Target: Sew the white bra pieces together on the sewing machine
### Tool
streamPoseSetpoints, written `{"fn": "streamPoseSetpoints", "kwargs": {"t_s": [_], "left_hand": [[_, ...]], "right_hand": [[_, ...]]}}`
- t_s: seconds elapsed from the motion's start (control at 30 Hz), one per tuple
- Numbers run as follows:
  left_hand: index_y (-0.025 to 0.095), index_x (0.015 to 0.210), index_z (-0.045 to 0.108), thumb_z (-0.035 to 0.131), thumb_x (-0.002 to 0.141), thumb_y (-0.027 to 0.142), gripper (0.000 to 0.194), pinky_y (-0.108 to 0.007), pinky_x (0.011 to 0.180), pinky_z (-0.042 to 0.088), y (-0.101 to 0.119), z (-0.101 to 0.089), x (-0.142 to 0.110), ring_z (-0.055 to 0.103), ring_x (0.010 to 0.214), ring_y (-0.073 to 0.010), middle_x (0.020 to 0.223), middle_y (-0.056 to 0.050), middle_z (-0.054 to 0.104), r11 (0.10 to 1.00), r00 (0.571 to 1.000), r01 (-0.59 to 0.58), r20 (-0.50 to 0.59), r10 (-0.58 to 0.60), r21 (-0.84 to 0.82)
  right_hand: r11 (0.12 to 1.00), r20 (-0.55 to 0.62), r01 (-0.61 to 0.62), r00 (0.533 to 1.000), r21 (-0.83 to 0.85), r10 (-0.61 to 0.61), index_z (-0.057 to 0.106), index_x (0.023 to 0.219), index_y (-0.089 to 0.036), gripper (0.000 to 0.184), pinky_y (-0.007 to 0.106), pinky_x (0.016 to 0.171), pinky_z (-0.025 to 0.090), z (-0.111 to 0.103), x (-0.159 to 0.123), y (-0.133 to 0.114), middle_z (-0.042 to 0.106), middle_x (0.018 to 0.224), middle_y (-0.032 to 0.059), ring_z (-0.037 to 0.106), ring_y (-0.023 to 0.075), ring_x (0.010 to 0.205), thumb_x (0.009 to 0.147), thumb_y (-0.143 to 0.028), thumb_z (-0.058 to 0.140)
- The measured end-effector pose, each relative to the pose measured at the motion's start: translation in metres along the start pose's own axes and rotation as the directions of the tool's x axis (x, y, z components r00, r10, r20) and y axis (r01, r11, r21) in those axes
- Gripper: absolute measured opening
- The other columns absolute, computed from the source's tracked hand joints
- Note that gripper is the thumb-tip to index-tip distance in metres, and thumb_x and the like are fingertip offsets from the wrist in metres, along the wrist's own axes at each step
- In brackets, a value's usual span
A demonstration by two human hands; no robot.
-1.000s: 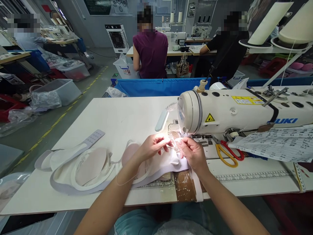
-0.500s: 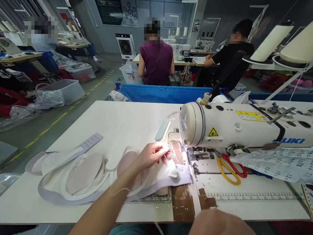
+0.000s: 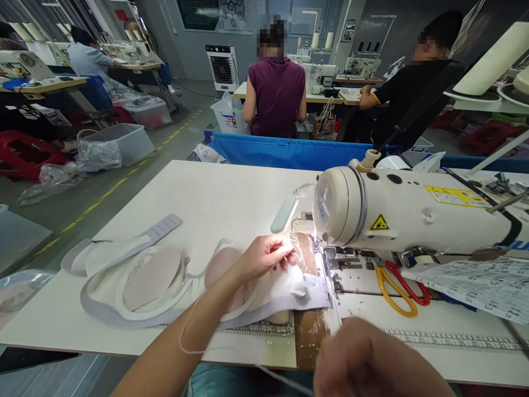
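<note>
My left hand (image 3: 270, 256) is closed in a pinch beside the lit needle area of the sewing machine (image 3: 343, 207). What its fingertips hold is too small to make out. Beneath it lies a white bra (image 3: 152, 278) with pinkish cup linings, stretched leftward to its hook-and-eye tab (image 3: 165, 227). A thin, pale strand (image 3: 281, 376) curves past my left forearm and runs taut along the table's front edge to my right hand (image 3: 363, 353). That hand is low, near the camera, blurred by motion and closed like a fist.
Yellow-and-red scissors (image 3: 399, 292) lie right of the needle plate. A pale blue-handled tool (image 3: 284, 214) rests behind my left hand. A written sheet (image 3: 471, 286) hangs below the machine arm. Coworkers sit beyond a blue cloth (image 3: 285, 151).
My right hand has left the needle area and come down toward me, drawing the strand with it. My left hand has stayed pinched by the needle. The camera view has shifted.
</note>
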State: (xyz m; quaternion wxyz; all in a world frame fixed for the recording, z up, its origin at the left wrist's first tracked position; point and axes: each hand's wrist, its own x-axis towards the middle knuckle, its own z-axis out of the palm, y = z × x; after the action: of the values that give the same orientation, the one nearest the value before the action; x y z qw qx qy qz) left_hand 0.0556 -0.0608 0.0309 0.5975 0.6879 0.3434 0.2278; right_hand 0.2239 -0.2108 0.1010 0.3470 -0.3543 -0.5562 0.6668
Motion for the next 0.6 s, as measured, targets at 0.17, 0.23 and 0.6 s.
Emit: {"fn": "streamPoseSetpoints", "kwargs": {"t_s": [0.17, 0.23, 0.6], "left_hand": [[0.014, 0.073, 0.058, 0.05, 0.089, 0.034, 0.026, -0.022, 0.054, 0.044, -0.001, 0.002, 0.0, 0.063, 0.066, -0.013, 0.081, -0.006, 0.069, 1.0, 0.999, -0.014, -0.035, 0.014, 0.009], [0.015, 0.072, 0.057, 0.049, 0.089, 0.032, 0.026, -0.021, 0.055, 0.044, -0.002, 0.002, 0.001, 0.062, 0.065, -0.012, 0.08, -0.004, 0.068, 0.999, 0.998, -0.043, -0.034, 0.044, 0.016], [0.015, 0.071, 0.057, 0.049, 0.089, 0.034, 0.028, -0.022, 0.054, 0.042, -0.001, 0.001, 0.001, 0.061, 0.061, -0.0122, 0.071, -0.003, 0.066, 0.999, 0.999, -0.043, -0.029, 0.043, 0.025]], "right_hand": [[0.993, -0.218, 0.054, 0.973, -0.104, -0.076, 0.05, 0.115, -0.026, 0.02, 0.024, 0.06, 0.045, -0.019, 0.031, 0.03, 0.048, 0.074, -0.0024, 0.059, 0.0107, 0.066, 0.097, -0.033, 0.044], [0.988, -0.251, 0.091, 0.96, -0.126, -0.121, 0.049, 0.116, -0.024, 0.022, 0.023, 0.059, 0.044, -0.027, 0.04, 0.039, 0.047, 0.074, -0.0034, 0.058, 0.0102, 0.065, 0.096, -0.033, 0.045], [0.977, -0.22, 0.214, 0.952, -0.015, -0.212, 0.044, 0.131, -0.024, 0.034, 0.025, 0.056, 0.046, -0.024, 0.039, 0.038, 0.04, 0.064, -0.005, 0.044, 0.0104, 0.056, 0.097, -0.029, 0.042]]}}
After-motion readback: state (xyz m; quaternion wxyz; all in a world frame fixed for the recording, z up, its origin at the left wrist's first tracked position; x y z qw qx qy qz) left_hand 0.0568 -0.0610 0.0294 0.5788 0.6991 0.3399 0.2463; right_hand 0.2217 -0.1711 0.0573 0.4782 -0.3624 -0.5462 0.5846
